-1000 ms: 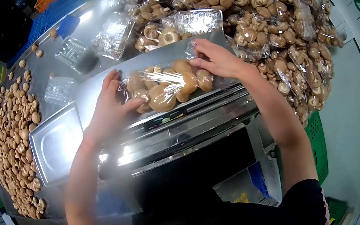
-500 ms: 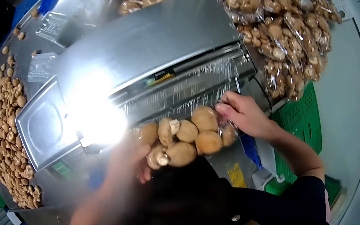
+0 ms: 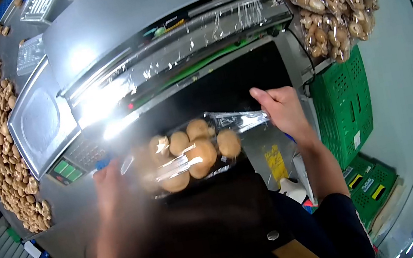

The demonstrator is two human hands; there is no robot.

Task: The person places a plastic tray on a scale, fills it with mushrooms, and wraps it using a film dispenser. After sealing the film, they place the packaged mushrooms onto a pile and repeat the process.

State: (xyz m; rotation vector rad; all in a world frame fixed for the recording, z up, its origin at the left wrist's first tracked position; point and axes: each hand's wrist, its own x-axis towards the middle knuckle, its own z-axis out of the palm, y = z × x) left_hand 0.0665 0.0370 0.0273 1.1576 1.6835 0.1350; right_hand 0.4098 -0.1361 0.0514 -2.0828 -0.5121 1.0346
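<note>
A pack of brown mushrooms (image 3: 201,155) in clear plastic film hangs between my two hands, in front of the wrapping machine. My right hand (image 3: 283,107) is closed on one gathered end of the film (image 3: 243,119), which is pulled taut and twisted toward it. On the other side my left hand (image 3: 108,185), partly blurred, is closed around the opposite end of the film. Glare and blur cover the left part of the pack. Beyond it lies the wrapping machine (image 3: 151,6), with film stretched along its front roller.
Loose mushrooms (image 3: 3,148) are heaped on the metal table at left, beside a metal weighing pan (image 3: 41,116). Wrapped mushroom packs (image 3: 330,2) are piled at right. Green crates (image 3: 343,105) stand below them. Clear plastic trays (image 3: 30,55) lie at the upper left.
The pack has moved lower, away from the machine's roller. My hands have spread apart, drawing the film ends out sideways; before, they were close against the mushrooms. The view has shifted too.
</note>
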